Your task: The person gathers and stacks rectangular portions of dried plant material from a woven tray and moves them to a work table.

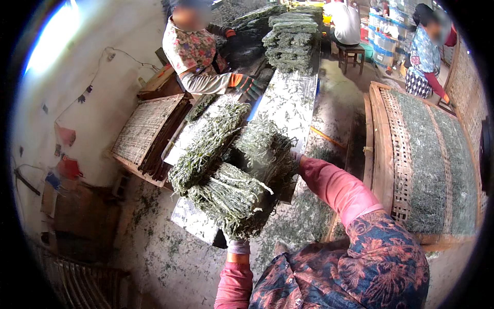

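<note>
Head view: L hand (239, 241) at the bottom edge of the near bundle (226, 193), cuff showing, fingers lost under the strands. R hand (296, 158) at the R side of the right-hand bundle (265, 144), also mostly hidden. Can't tell for either whether fingers are spread or pinching; strands block the view.

Location: both bundles sit side by side between the hands, over the near end of the long pale table (288, 100). Prob. resting on it or on each other, but undersides not visible. A longer bundle (211, 144) lies just beside, to the L.

Material: grey-green, stringy, dried-looking, pale dusting. Est. light for its bulk, springy, not slippery; loose ends likely to snag or snap. Crumbs on floor (154, 221) suggest it sheds. Best hold, my judgement: palms broad at opp. ends, fingers well under, light squeeze; avoid pulling single strands.

Around: co-worker's gloved hand (247, 86) by the table's far L side; tall stack of similar bundles (292, 41) beyond; woven tray (432, 154) w/ green strands on R; stacked frames (149, 129) on L.
</note>
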`<state>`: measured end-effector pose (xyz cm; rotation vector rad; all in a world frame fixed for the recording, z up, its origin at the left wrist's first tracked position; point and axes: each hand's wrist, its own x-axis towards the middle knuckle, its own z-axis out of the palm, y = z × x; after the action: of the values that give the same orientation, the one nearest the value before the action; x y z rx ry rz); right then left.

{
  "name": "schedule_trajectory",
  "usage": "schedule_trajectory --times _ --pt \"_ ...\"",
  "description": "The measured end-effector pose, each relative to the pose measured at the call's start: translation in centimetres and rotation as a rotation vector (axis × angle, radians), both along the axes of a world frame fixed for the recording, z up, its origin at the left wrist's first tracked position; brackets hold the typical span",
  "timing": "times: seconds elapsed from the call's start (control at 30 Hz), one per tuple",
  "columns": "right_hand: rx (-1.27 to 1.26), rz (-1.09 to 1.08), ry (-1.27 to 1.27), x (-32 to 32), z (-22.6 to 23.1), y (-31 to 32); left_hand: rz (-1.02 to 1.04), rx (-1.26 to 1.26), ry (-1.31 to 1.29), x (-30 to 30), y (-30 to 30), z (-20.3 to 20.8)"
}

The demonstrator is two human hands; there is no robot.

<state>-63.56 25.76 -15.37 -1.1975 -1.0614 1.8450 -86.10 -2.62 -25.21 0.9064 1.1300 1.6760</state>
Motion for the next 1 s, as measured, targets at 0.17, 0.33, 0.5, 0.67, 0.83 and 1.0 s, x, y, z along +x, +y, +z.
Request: schedule_trajectory --times 0.17,0.33,0.5,0.67,0.83,1.0 --pt "0.015 -0.112 0.085 1.5 1.7 3.9 -0.022 -0.153 -0.356 0.7 1.7 2.8" --pt "0.072 -0.216 0.163 5.4 4.2 6.2 -0.037 -0.394 -0.066 2.0 2.7 11.4" --pt "0.236 -0.317 0.179 10.5 9.5 6.5 0.078 -0.491 -0.563 5.1 6.4 17.9" --pt "0.590 -0.317 -0.081 15.0 17.6 1.8 0.050 -0.345 -0.335 6.3 12.0 16.5" --pt "0.443 -0.315 0.133 17.5 19.1 -4.2 0.034 -0.393 -0.500 7.8 19.5 15.5" --pt "0.378 -0.312 0.119 18.8 18.4 -13.3 0.036 -0.297 -0.486 9.3 28.3 11.1"
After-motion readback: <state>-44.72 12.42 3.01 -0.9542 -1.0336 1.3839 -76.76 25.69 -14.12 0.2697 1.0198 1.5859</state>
